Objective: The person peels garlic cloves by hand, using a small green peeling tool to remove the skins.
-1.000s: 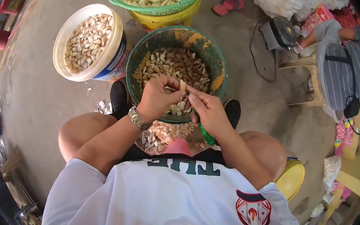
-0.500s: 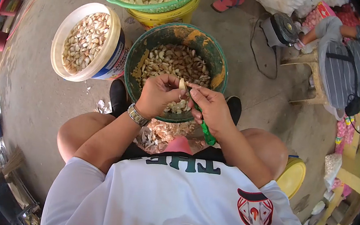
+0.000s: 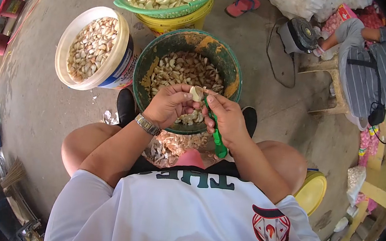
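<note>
Over a green tub (image 3: pixel 230 72) of garlic cloves (image 3: pixel 187 71), I had the left hand (image 3: pixel 168 103) pinching one pale clove (image 3: pixel 195 94) between thumb and fingers, and the right hand (image 3: pixel 226 117) curled around a green-handled tool (image 3: pixel 220 145), fingertips just beside that clove. Both hands blocked part of my view into the tub. A white bucket (image 3: pixel 121 49) stood left, near a green basket (image 3: pixel 177 12) of cloves on a yellow bucket (image 3: pixel 180 25). Peelings (image 3: pixel 178 143) lay this side; black shoes (image 3: pixel 127 107) flanked the tub.
</note>
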A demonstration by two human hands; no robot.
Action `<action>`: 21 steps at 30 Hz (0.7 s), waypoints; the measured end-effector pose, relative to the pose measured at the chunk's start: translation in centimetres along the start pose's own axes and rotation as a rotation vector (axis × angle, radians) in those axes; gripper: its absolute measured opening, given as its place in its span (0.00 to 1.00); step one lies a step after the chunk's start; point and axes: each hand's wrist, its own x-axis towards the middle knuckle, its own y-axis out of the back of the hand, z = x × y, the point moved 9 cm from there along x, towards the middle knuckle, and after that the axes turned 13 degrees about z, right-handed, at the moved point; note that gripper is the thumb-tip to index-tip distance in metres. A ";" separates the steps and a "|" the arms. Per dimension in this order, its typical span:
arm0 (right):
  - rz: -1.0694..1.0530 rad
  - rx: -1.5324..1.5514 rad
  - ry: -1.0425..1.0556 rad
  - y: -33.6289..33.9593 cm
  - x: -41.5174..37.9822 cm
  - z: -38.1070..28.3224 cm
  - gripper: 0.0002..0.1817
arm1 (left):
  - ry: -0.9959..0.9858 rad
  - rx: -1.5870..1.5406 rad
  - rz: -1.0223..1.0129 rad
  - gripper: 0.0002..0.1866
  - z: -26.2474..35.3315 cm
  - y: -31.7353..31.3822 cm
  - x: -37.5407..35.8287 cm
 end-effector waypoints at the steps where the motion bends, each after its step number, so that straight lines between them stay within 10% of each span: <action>1: -0.013 -0.025 0.008 -0.1 0.2 0.1 0.19 | -0.021 0.028 0.019 0.07 0.1 0.1 0.1; 20: 0.076 -0.665 0.802 -0.5 -0.5 -2.6 0.17 | -0.081 0.118 0.237 0.07 0.4 0.9 -0.2; 21: 0.049 -0.509 0.567 0.1 0.3 -1.7 0.17 | -0.077 0.130 0.221 0.07 0.3 1.0 -0.2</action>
